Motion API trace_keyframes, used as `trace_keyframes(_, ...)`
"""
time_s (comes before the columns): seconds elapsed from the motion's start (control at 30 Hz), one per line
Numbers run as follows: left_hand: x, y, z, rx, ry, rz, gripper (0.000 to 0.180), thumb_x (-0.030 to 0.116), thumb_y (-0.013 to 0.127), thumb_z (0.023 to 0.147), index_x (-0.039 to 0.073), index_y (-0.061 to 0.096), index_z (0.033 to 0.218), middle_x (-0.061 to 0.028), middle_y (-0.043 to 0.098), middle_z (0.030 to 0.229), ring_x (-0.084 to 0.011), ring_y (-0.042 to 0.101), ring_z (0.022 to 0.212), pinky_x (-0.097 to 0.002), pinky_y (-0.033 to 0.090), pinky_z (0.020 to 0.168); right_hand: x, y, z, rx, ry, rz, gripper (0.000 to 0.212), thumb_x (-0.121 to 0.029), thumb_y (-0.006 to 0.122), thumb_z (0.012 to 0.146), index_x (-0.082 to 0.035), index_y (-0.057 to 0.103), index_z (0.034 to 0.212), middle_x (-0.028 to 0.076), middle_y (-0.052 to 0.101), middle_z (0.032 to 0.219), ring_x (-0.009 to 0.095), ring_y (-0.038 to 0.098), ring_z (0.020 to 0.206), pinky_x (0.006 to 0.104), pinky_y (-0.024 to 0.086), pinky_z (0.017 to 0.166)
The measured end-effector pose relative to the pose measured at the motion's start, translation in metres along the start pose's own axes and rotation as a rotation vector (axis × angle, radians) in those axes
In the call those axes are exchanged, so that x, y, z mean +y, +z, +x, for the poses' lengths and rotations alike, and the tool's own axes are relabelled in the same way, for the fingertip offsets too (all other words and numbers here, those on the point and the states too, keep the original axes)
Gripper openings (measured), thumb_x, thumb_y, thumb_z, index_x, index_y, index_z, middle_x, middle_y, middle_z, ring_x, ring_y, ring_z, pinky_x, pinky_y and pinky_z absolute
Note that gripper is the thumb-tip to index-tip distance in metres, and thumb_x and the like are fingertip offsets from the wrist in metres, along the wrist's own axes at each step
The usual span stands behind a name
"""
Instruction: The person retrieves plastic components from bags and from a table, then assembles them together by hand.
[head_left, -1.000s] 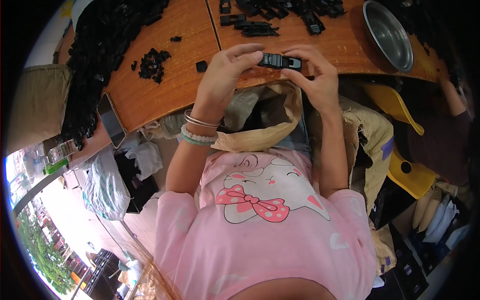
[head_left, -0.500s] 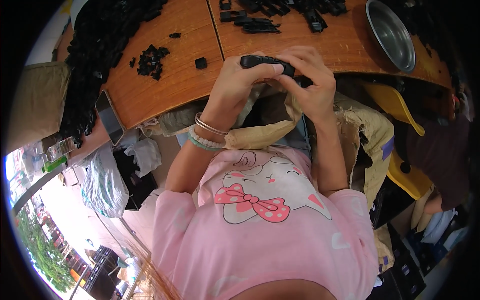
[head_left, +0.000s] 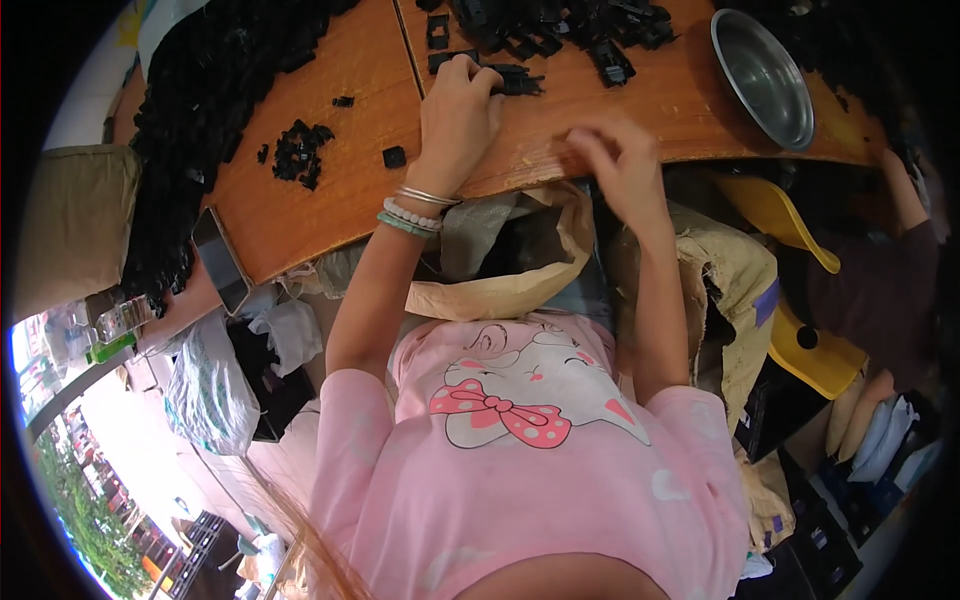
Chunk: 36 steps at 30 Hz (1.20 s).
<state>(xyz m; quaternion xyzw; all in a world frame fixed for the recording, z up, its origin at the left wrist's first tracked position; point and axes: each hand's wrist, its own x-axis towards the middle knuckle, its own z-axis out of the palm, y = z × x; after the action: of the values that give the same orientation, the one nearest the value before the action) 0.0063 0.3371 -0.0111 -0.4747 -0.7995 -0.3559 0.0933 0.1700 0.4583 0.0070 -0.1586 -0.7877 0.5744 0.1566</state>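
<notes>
My left hand [head_left: 458,112] reaches onto the wooden table [head_left: 350,190], its fingers curled on a black plastic part [head_left: 518,80] at the near edge of a heap of black parts [head_left: 560,25]. Beaded and metal bracelets sit on that wrist. My right hand [head_left: 622,160] is blurred at the table's front edge, fingers apart and holding nothing, just above an open brown sack [head_left: 520,270] in my lap.
A large pile of black parts [head_left: 200,110] covers the table's left side, with a small cluster [head_left: 298,152] and single pieces beside it. A metal bowl [head_left: 765,75] stands at the right. A phone [head_left: 222,262] lies near the table's edge. Another person's arm [head_left: 905,190] shows far right.
Both hands held one black part together before. They have parted: the left hand went forward to the parts on the table, the right hand dropped to the table edge, empty.
</notes>
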Motion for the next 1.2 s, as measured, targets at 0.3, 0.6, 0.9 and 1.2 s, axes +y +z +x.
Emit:
trace_keyframes(0.3, 0.013, -0.016, -0.024, -0.036, -0.066, -0.185, 0.012, 0.005, 0.064, 0.08, 0.0, 0.057, 0.09, -0.0092, 0.059, 0.087, -0.0247, 0.059, 0.075, -0.0311, 0.046, 0.064, 0.03, -0.027, 0.061, 0.442, -0.014, -0.767, 0.014, -0.011, 0.062, 0.08, -0.006, 0.067, 0.093, 0.009, 0.062, 0.093, 0.027, 0.056, 0.095, 0.0419, 0.039, 0.08)
trace_keyframes(0.6, 0.011, -0.042, -0.037, -0.287, -0.84, -1.186, 0.024, 0.014, 0.062, 0.088, -0.007, 0.061, 0.101, -0.0063, 0.062, 0.081, -0.0089, 0.056, 0.065, -0.0205, 0.047, 0.058, 0.043, -0.029, 0.066, 0.262, -0.362, -1.127, 0.029, -0.008, 0.063, 0.079, -0.014, 0.063, 0.108, 0.004, 0.053, 0.12, 0.024, 0.047, 0.114, 0.0434, 0.037, 0.09)
trace_keyframes(0.9, 0.008, -0.044, -0.035, -0.32, -0.972, -1.302, 0.034, 0.031, 0.056, 0.093, -0.001, 0.062, 0.083, -0.0052, 0.06, 0.072, -0.0093, 0.053, 0.056, -0.0205, 0.042, 0.049, -0.014, -0.002, 0.034, 0.161, -0.3, -0.292, 0.025, -0.017, 0.075, 0.069, -0.007, 0.067, 0.091, 0.002, 0.063, 0.09, 0.017, 0.058, 0.084, 0.034, 0.036, 0.086)
trace_keyframes(1.2, 0.04, -0.054, -0.028, -0.304, -0.953, -1.292, 0.036, 0.035, 0.054, 0.093, 0.001, 0.062, 0.086, -0.0033, 0.059, 0.066, -0.007, 0.051, 0.054, -0.0192, 0.039, 0.048, -0.025, 0.026, 0.014, 0.147, -0.483, -0.348, 0.031, -0.01, 0.075, 0.063, -0.006, 0.066, 0.092, 0.003, 0.058, 0.087, 0.021, 0.054, 0.084, 0.0343, 0.035, 0.08)
